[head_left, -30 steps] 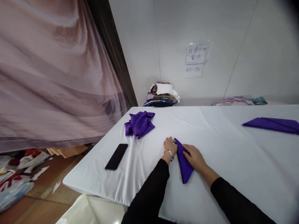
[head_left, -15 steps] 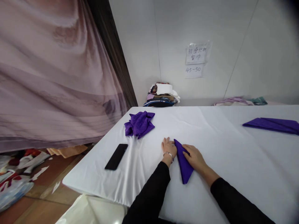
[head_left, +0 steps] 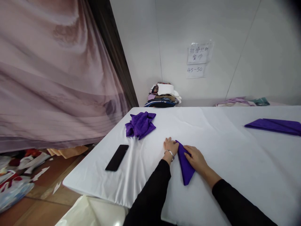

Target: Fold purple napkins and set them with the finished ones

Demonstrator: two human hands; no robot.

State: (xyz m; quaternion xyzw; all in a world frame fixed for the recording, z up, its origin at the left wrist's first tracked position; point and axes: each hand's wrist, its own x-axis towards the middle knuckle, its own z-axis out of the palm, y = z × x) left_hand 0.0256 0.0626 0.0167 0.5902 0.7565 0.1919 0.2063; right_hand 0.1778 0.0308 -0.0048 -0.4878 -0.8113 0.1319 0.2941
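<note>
A purple cloth napkin [head_left: 185, 166], folded into a narrow, long triangle, lies on the white-covered table in front of me. At its upper left edge rests my left hand [head_left: 170, 147], wearing a bracelet; its fingers are spread over the tablecloth and the thumb side touches the cloth. From the right, my right hand [head_left: 196, 158] has hold of the napkin's long edge, with thumb and fingertips on the fabric. A shaped purple napkin bundle [head_left: 141, 124] with pointed corners sits farther back on the left.
A black phone [head_left: 117, 158] lies on the left part of the table [head_left: 94, 179]. Another folded purple napkin [head_left: 274, 126] is at the far right. Stacked clothes [head_left: 163, 95] stand behind the table, below paper signs [head_left: 197, 59]. A pink curtain [head_left: 54, 72] hangs at left.
My left hand has shifted slightly up and to the right along the napkin's edge. My right hand and the folded napkin look almost unmoved.
</note>
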